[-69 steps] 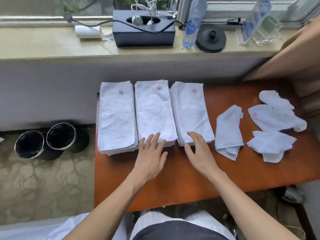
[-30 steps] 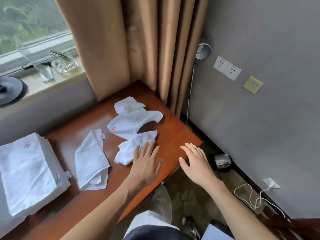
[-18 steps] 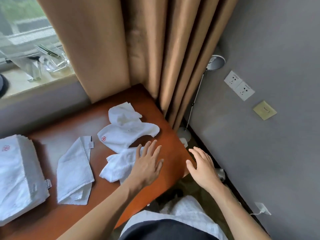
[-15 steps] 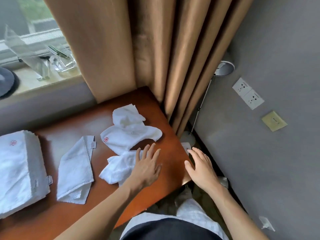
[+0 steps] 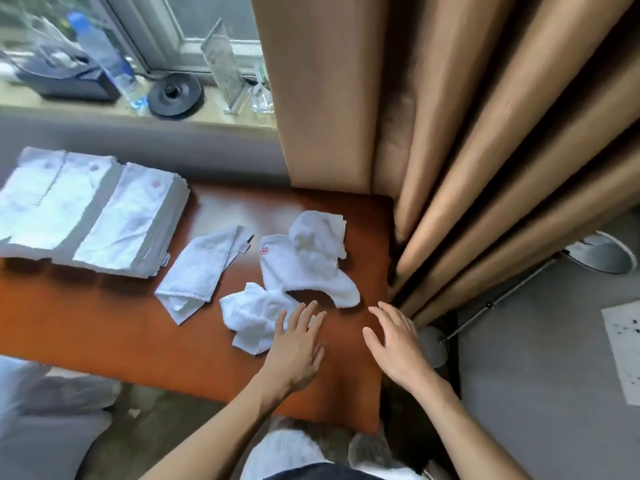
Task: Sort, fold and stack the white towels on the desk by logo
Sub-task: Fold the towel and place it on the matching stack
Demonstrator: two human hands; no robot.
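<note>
Camera view has swung left since half a second ago, so the folded stacks (image 5: 131,220) at the desk's (image 5: 104,323) back left edge show far more fully, and the windowsill (image 5: 214,119) with its dark box (image 5: 69,84) and water bottle (image 5: 110,67) is in sight again (too blurred to tell what's in the box). The loose towels haven't moved. A half-folded towel (image 5: 201,268) lies mid-desk, the red-logo towel (image 5: 301,268) lies toward the right edge, and the crumpled towel (image 5: 249,313) sits nearer the front edge. The left hand (image 5: 298,344) stays flat, fingers straight and spread, its tips on that crumpled towel's right side. The right hand (image 5: 394,341), earlier past the corner, is now over the desk's right edge. Its fingers are straight too and it's holding nothing.
</note>
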